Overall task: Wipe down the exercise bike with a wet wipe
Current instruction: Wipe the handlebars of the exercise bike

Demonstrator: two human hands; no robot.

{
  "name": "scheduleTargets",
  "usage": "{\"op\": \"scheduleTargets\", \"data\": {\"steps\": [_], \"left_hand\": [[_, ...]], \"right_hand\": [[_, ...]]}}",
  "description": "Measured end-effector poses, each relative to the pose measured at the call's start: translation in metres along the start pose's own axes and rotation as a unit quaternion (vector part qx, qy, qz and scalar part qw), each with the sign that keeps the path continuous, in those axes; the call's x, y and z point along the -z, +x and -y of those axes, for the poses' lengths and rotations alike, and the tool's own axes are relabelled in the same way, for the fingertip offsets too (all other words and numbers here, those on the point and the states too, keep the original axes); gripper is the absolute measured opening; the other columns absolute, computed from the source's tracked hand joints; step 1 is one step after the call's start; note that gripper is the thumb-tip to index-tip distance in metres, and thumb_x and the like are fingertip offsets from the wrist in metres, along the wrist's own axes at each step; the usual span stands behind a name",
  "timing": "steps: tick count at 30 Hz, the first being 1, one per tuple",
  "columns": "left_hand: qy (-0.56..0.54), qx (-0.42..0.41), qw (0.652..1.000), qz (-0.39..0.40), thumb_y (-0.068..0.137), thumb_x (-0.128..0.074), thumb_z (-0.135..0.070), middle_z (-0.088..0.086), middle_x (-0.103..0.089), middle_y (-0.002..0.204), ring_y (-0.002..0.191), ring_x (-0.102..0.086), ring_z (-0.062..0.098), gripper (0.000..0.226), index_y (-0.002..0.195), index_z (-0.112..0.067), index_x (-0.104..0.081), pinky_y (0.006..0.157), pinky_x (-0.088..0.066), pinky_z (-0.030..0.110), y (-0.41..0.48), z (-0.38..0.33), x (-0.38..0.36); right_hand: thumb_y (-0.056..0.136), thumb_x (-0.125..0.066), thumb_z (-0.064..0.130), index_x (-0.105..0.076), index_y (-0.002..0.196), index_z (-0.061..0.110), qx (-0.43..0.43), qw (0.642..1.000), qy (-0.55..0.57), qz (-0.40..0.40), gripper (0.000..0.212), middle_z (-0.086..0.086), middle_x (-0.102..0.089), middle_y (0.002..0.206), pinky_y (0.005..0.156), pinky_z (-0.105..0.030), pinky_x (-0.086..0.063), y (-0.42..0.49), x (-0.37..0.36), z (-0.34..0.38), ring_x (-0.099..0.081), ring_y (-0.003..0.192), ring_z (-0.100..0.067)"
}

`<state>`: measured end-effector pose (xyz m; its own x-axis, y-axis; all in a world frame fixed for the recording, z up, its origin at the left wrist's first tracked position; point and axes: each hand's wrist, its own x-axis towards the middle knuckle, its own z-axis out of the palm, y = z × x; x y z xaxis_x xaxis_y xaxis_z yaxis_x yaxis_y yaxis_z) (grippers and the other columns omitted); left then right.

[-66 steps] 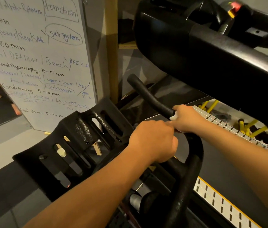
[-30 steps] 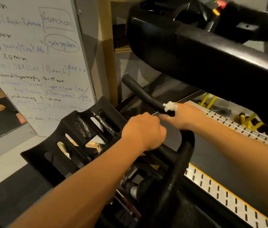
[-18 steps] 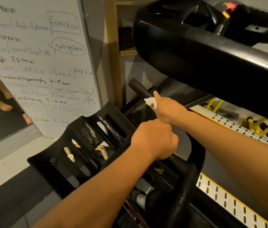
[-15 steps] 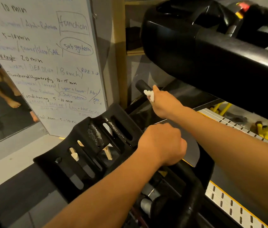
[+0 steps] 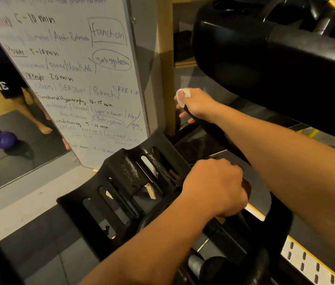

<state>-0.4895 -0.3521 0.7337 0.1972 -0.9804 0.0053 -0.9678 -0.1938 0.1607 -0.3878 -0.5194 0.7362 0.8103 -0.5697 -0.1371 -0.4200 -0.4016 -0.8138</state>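
The exercise bike's black handlebar (image 5: 220, 136) curves from the lower middle up to its far tip. My right hand (image 5: 197, 104) is wrapped round that far tip with a small white wet wipe (image 5: 183, 94) bunched between its fingers and the grip. My left hand (image 5: 216, 186) grips the handlebar's near cross section beside the black slotted tablet holder (image 5: 129, 192). The bar under both hands is hidden.
A whiteboard (image 5: 76, 75) with handwriting leans against the wall at left, next to a mirror showing a person's legs and a purple kettlebell (image 5: 3, 138). A large black machine housing (image 5: 275, 64) overhangs at upper right. A perforated white and yellow rail (image 5: 306, 262) runs at lower right.
My right hand has slid the wipe up the handlebar from beside my left hand to the far tip. My left hand has kept its grip.
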Motion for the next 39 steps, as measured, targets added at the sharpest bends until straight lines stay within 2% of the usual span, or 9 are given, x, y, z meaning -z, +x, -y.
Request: {"op": "scheduleTargets", "data": {"steps": [3, 6, 9, 11, 14, 22, 28, 33, 39], "left_hand": [[-0.011, 0.012, 1.000, -0.003, 0.099, -0.036, -0.035, 0.007, -0.058, 0.091, 0.082, -0.058, 0.029, 0.023, 0.085, -0.018, -0.044, 0.070, -0.045, 0.036, -0.003, -0.002, -0.004], [-0.012, 0.018, 1.000, 0.011, 0.099, -0.034, -0.037, 0.008, -0.061, 0.097, 0.077, -0.052, 0.027, 0.026, 0.090, -0.018, -0.048, 0.070, -0.044, 0.037, -0.003, -0.001, -0.006], [-0.031, 0.008, 0.999, 0.006, 0.099, -0.036, -0.036, 0.010, -0.062, 0.103, 0.083, -0.056, 0.029, 0.028, 0.096, -0.016, -0.054, 0.073, -0.044, 0.038, -0.001, -0.001, -0.004], [-0.039, -0.001, 0.999, -0.011, 0.099, -0.038, -0.034, 0.011, -0.063, 0.107, 0.091, -0.061, 0.031, 0.031, 0.105, -0.013, -0.059, 0.074, -0.044, 0.037, 0.000, -0.001, -0.004], [-0.028, -0.006, 0.999, -0.020, 0.099, -0.038, -0.034, 0.011, -0.063, 0.109, 0.096, -0.061, 0.031, 0.033, 0.109, -0.012, -0.060, 0.072, -0.039, 0.036, 0.000, -0.002, -0.002], [-0.029, 0.010, 0.999, -0.027, 0.099, -0.039, -0.034, 0.007, -0.059, 0.093, 0.077, -0.051, 0.026, 0.022, 0.083, -0.018, -0.041, 0.069, -0.039, 0.035, -0.003, -0.001, -0.003], [-0.023, 0.001, 0.998, -0.051, 0.098, -0.039, -0.035, -0.001, -0.041, 0.077, 0.069, -0.042, 0.021, 0.025, 0.081, -0.018, -0.041, 0.066, -0.038, 0.034, -0.003, -0.001, -0.006], [-0.009, 0.004, 0.999, -0.051, 0.098, -0.036, -0.036, -0.001, -0.047, 0.083, 0.073, -0.048, 0.021, 0.024, 0.086, -0.019, -0.047, 0.068, -0.038, 0.034, -0.001, 0.000, -0.008], [-0.018, -0.006, 0.998, -0.065, 0.096, -0.039, -0.036, 0.000, -0.048, 0.077, 0.073, -0.053, 0.023, 0.026, 0.076, -0.020, -0.043, 0.069, -0.043, 0.036, 0.001, 0.000, -0.014]], "right_hand": [[0.103, -0.037, 0.037, -0.058, 0.123, 0.007, -0.117, 0.974, 0.194, 0.007, 0.042, -0.011, -0.074, 0.098, 0.081, -0.042, -0.060, -0.014, 0.016, -0.013, -0.074, 0.083, -0.023], [0.105, -0.026, 0.044, -0.064, 0.111, 0.001, -0.241, 0.945, 0.199, 0.092, 0.058, -0.019, -0.074, 0.098, 0.085, -0.046, -0.058, -0.043, 0.034, -0.049, -0.073, 0.089, -0.029], [0.105, -0.024, 0.043, -0.062, 0.122, 0.007, -0.296, 0.919, 0.184, 0.183, 0.055, -0.021, -0.072, 0.105, 0.079, -0.043, -0.057, -0.078, 0.061, -0.085, -0.072, 0.090, -0.030], [0.101, -0.035, 0.030, -0.057, 0.130, 0.004, -0.294, 0.906, 0.220, 0.212, 0.045, -0.021, -0.071, 0.107, 0.075, -0.041, -0.058, -0.088, 0.076, -0.093, -0.072, 0.085, -0.029], [0.098, -0.037, 0.049, -0.062, 0.118, 0.000, -0.289, 0.888, 0.282, 0.221, 0.058, -0.020, -0.069, 0.098, 0.070, -0.040, -0.058, -0.075, 0.075, -0.083, -0.069, 0.081, -0.031], [0.101, -0.034, 0.054, -0.066, 0.113, 0.002, -0.195, 0.932, 0.261, 0.157, 0.062, -0.013, -0.073, 0.104, 0.084, -0.035, -0.058, -0.002, 0.027, -0.024, -0.072, 0.092, -0.022], [0.101, -0.031, 0.051, -0.065, 0.099, 0.003, -0.216, 0.906, 0.288, 0.224, 0.059, -0.010, -0.067, 0.081, 0.060, -0.028, -0.058, -0.045, 0.040, -0.065, -0.065, 0.066, -0.017], [0.104, -0.031, 0.047, -0.064, 0.098, -0.001, -0.238, 0.925, 0.252, 0.156, 0.059, -0.011, -0.068, 0.073, 0.051, -0.026, -0.056, -0.108, 0.060, -0.106, -0.065, 0.058, -0.017], [0.103, -0.032, 0.048, -0.062, 0.098, 0.000, -0.272, 0.844, 0.460, 0.049, 0.057, -0.014, -0.062, 0.076, 0.048, -0.029, -0.054, -0.183, 0.054, -0.139, -0.061, 0.060, -0.020]]}}
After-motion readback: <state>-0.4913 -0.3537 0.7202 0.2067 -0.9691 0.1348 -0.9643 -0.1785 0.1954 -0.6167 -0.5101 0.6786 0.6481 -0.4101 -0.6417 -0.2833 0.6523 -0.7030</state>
